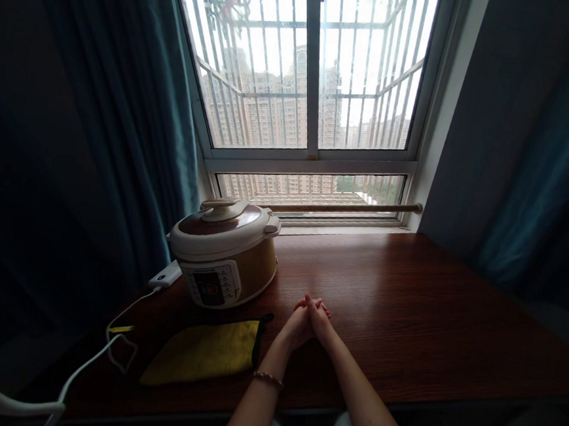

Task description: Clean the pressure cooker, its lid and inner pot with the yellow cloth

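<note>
My left hand and my right hand are clasped together over the brown wooden table, fingers interlaced. I see nothing held between them, though the palms are hidden. A beaded bracelet circles my left wrist. Left of my hands, a yellow cloth with black edging lies flat. Behind the cloth stands an electric pressure cooker with a white lid, a gold body and a control panel on its front. Neither hand touches the cloth or the cooker.
A white power strip sits left of the cooker, its white cable looping down the table's left side. A small yellow strip lies near the cable. Behind the table is a barred window, with a blue curtain at left.
</note>
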Demonstrator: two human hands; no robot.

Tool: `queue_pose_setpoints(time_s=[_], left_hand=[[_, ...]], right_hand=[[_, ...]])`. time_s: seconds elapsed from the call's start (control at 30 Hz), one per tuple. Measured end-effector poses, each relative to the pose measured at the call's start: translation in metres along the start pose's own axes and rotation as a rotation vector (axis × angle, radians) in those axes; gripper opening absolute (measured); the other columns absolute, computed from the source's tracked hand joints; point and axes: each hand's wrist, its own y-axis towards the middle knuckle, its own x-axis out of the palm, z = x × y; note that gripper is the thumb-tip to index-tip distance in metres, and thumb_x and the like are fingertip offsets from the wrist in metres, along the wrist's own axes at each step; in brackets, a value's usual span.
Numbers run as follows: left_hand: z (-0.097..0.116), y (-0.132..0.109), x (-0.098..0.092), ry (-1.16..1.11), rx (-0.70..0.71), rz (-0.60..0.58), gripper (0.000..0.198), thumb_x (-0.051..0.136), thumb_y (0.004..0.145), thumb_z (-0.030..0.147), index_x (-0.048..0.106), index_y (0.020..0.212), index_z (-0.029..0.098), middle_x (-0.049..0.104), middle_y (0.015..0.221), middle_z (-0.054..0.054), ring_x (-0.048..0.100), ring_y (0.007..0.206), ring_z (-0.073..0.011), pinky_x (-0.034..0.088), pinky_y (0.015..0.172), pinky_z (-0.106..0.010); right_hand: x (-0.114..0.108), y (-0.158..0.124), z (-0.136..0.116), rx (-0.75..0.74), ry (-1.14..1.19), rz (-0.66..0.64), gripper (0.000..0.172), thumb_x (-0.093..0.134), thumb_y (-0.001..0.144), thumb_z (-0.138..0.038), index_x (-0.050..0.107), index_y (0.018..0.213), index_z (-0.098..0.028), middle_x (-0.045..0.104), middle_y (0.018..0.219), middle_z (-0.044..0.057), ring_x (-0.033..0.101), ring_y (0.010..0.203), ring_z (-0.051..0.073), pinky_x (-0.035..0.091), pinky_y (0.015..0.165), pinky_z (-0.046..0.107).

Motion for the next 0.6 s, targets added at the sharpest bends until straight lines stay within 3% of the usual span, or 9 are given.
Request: queue_pose_setpoints(time_s=[0.6], left_hand=[[-0.0009,0.0007,-0.0007,0.032,0.011,-0.009,0.022,0.056,0.079,0.037,0.053,0.074,0.015,0.063,0.077,-0.007,0.061,0.088,-0.0214,0.046,0.079,-0.034]], right_hand=[[-0.0003,-0.0005,0.0001,0.001,-0.014,-0.001,0.072,0.028,0.072,-0.079,0.066,0.074,-0.018,0.063,0.080,0.008,0.060,0.083,0.019,0.045,0.083,0.027]])
